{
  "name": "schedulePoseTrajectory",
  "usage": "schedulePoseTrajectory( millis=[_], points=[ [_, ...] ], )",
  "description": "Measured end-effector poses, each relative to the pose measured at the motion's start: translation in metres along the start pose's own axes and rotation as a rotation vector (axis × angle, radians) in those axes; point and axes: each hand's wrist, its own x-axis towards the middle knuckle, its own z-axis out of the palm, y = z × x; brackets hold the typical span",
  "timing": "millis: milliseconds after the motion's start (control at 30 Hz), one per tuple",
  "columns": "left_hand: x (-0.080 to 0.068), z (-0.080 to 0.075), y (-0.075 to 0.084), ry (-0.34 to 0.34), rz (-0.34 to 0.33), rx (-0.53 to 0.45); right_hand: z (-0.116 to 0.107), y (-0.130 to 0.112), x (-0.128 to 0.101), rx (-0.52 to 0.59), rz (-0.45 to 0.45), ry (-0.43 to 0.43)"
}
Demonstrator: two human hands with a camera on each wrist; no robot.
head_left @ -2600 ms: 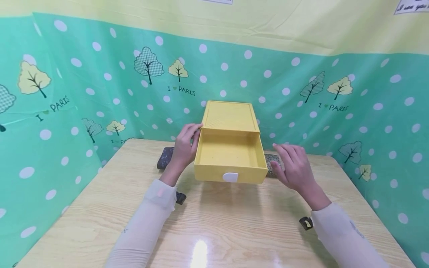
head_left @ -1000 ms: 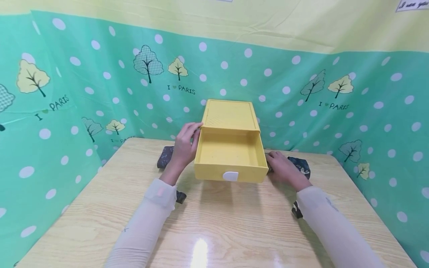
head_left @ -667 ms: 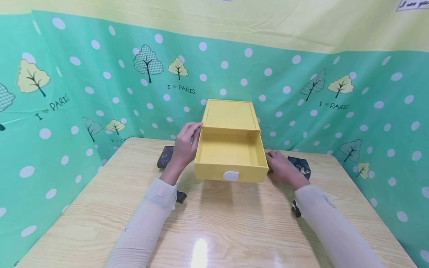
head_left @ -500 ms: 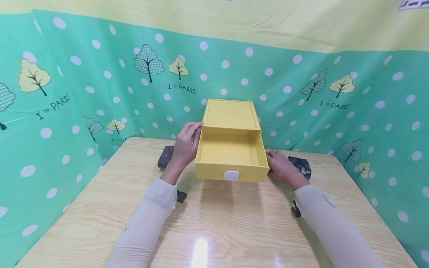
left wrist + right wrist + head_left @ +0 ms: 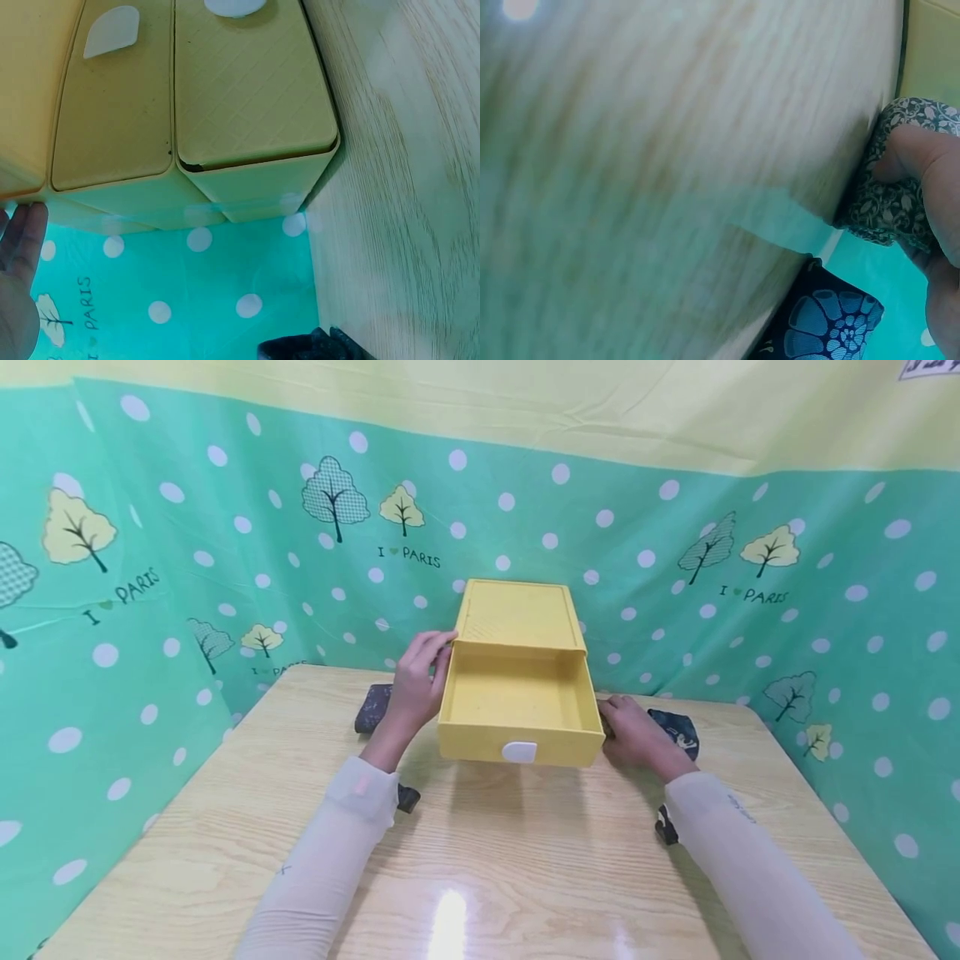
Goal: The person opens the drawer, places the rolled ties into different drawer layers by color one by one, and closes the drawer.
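A yellow drawer box (image 5: 517, 618) stands at the back middle of the wooden table (image 5: 487, 860). Its top drawer (image 5: 517, 710) is pulled out and shows a bare floor. My left hand (image 5: 427, 664) rests with fairly straight fingers against the box's left side; its fingers (image 5: 19, 247) show beside the box (image 5: 247, 105) in the left wrist view. My right hand (image 5: 618, 718) lies low at the drawer's right side. Its thumb (image 5: 915, 157) pinches a grey patterned cloth (image 5: 889, 202) lying against the box.
A dark blue floral cloth (image 5: 677, 731) lies just right of my right hand, also seen as the floral cloth (image 5: 825, 322). Another dark cloth (image 5: 371, 708) lies left of the box. A green dotted curtain (image 5: 187, 568) walls the table on three sides.
My right hand, earlier open above the table, has dropped beside the drawer and taken hold of the grey cloth. Over the last second it barely moves. The left hand stays put.
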Motion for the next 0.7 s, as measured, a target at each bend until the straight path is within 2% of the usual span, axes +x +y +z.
schedulePoseTrajectory(
  millis=[333,700],
  points=[
    [0.0004,0.0001,0.0007,-0.003,0.0,-0.01,-0.001,0.0008,-0.0021,-0.07,-0.03,0.021],
    [-0.0018,-0.0009,0.0002,-0.004,-0.013,-0.005,-0.0069,0.0019,-0.0042,-0.151,-0.11,0.169]
  ],
)
